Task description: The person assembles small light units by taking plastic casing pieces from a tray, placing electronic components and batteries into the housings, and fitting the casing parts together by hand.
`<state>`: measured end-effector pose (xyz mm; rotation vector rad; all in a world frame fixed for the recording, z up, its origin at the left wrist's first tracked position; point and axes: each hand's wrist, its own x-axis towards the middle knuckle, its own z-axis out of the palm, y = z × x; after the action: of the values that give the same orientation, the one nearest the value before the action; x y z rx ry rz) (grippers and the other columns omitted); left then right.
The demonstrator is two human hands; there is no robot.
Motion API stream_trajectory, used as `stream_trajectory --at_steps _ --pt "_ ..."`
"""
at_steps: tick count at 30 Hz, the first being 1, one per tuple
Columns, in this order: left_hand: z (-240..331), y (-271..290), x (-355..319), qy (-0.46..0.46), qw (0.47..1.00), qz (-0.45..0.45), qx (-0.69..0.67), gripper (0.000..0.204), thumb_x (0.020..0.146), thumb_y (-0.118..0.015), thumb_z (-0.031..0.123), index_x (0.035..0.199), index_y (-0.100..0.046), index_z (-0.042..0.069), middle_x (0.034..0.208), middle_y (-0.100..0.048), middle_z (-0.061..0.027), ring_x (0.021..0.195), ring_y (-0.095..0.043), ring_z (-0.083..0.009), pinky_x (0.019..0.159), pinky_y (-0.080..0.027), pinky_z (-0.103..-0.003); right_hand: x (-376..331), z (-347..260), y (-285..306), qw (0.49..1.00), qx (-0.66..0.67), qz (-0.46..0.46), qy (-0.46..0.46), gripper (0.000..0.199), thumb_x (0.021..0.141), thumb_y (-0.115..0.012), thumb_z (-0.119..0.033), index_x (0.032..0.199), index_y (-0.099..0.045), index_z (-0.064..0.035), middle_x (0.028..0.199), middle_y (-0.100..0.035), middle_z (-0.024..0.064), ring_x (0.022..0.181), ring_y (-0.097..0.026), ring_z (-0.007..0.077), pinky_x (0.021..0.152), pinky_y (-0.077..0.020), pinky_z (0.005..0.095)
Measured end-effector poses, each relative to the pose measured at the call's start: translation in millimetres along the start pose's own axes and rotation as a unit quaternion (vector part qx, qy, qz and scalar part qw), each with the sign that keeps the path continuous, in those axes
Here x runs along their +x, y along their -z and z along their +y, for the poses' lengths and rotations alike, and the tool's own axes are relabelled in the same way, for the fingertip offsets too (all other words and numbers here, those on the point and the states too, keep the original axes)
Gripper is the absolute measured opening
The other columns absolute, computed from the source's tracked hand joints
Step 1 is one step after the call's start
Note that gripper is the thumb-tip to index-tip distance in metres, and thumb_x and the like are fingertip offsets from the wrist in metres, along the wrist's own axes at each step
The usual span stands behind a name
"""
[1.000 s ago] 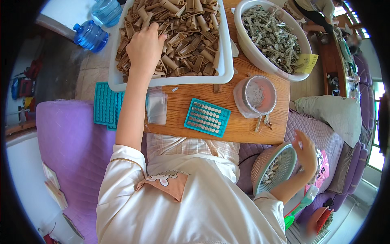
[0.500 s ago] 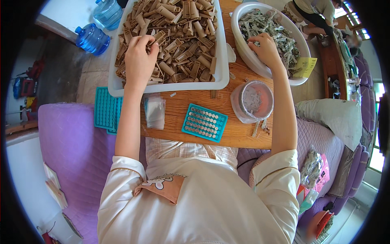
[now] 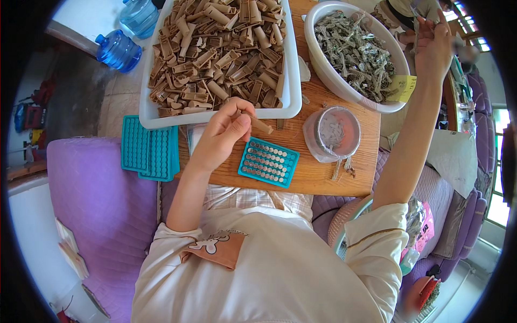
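Observation:
My left hand (image 3: 225, 132) is closed in a pinch on a brown half-tube plastic piece (image 3: 262, 125), above the table's near side. Similar curved brown pieces fill the white tray (image 3: 296, 81) beyond it. Near that hand lies a teal tray (image 3: 269, 162) set with rows of small silvery discs. My right hand (image 3: 433, 49) is raised at the far right, past the white basin (image 3: 315, 51) of tangled grey-green wire bundles (image 3: 353, 54). Its fingers are partly curled, and a thin greyish strand seems to be at the fingertips, too small to make out.
On the wooden table (image 3: 334, 183) a lined tub (image 3: 309, 137) holds small whitish pieces. Stacked teal trays (image 3: 151, 151) lie at the left. Blue water bottles (image 3: 119, 51) stand at the far left. Another person (image 3: 401, 13) is at the upper right.
My left hand has come out of the brown pieces toward me with one in its fingers. My right hand has left the basin and swung up to the right.

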<state>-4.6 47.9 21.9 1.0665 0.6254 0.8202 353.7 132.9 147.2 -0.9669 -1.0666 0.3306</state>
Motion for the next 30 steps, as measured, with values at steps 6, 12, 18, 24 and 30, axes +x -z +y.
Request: stream_trajectory --at_steps 6,12,18,24,30 --pt "-8.1 -21.5 4.8 -0.055 0.996 0.067 -0.001 0.012 0.084 -0.050 0.012 0.093 -0.046 0.005 0.080 -0.051 -0.0033 0.078 -0.052 -0.0084 0.067 -0.045 -0.022 -75.1 -9.4 -28.6 0.949 0.234 -0.171 -0.124 0.045 0.085 -0.049 -0.019 0.123 -0.034 -0.0016 0.088 -0.054 0.0066 0.080 -0.052 0.0129 0.077 -0.0445 0.0278" --pt "0.4 -24.2 4.9 -0.088 0.992 0.064 -0.055 0.021 0.077 -0.057 0.001 0.097 -0.048 0.002 0.093 -0.055 -0.0079 0.082 -0.053 -0.0083 0.066 -0.045 -0.019 -168.7 -8.9 -51.8 0.854 0.376 -0.197 -0.300 0.033 0.078 -0.058 -0.026 0.101 -0.049 -0.0033 0.074 -0.051 0.0010 0.069 -0.047 0.0081 0.065 -0.0417 0.0228" --pt "-4.3 -35.7 -3.3 -0.157 0.972 0.174 0.019 0.015 0.083 -0.052 0.009 0.095 -0.056 0.002 0.087 -0.053 -0.0023 0.071 -0.047 -0.0072 0.062 -0.037 -0.016 -205.5 -35.5 -64.4 0.918 0.138 -0.214 -0.305 0.022 0.075 -0.063 -0.007 0.094 -0.054 -0.0013 0.077 -0.055 0.0010 0.068 -0.050 0.0042 0.059 -0.0417 0.0171" --pt "-7.1 -49.9 -19.9 -0.140 0.980 0.134 -0.047 0.019 0.088 -0.044 0.016 0.100 -0.052 0.004 0.074 -0.043 0.0003 0.063 -0.041 -0.0052 0.055 -0.035 -0.017 -231.1 -52.5 -72.0 0.942 -0.146 -0.299 -0.045 0.022 0.066 -0.062 0.001 0.087 -0.061 -0.0026 0.080 -0.059 0.0045 0.069 -0.054 0.0152 0.064 -0.0431 0.0263" --pt "-9.5 -48.9 -23.8 -0.172 0.974 0.066 0.132 0.027 0.081 -0.057 0.023 0.098 -0.052 0.003 0.075 -0.045 0.0018 0.056 -0.040 -0.0018 0.050 -0.033 -0.015 -245.0 -55.3 -68.5 0.906 -0.249 -0.303 0.160 0.031 0.055 -0.060 0.000 0.086 -0.059 -0.0060 0.077 -0.057 0.0008 0.067 -0.049 0.0171 0.064 -0.0380 0.0298"
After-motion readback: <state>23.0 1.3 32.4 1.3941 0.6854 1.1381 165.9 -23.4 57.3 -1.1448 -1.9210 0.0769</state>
